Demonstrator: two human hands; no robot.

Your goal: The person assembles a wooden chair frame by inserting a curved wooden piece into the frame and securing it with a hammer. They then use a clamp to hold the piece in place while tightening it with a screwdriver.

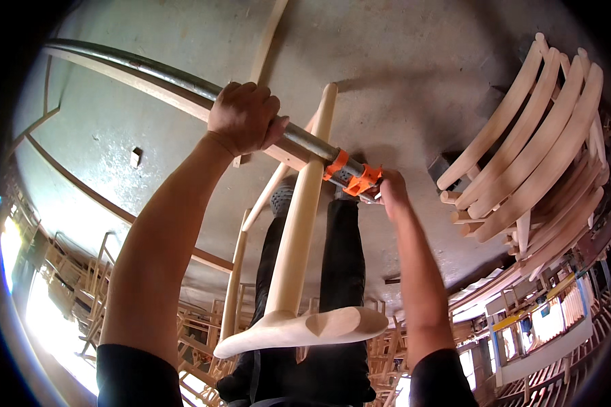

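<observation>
Head view: a pipe clamp with a long metal pipe (308,141) and orange clamp heads (363,180) lies along a wooden rail (155,87) of a pale, unfinished wooden frame, running from the upper left to just past the middle. The left hand (244,119) is clenched around the pipe, knuckles up, its thumb toward the clamp heads. At the other end, the right hand (392,192) has its fingers bent around the metal end of the clamp beside the outer orange head; their tips are partly hidden. Between the forearms, a thick wooden post (296,237) crosses by the rail's end, and a curved, shaped wooden piece (302,332) joins its near end. Beyond the post are the person's dark trousers (343,251) and a grey shoe (281,201) on the grey floor (400,68). A small block (136,157) lies on the floor to the left. Well apart on the right stands a stack of curved wooden parts (523,136); more wooden frames crowd the lower left background.
</observation>
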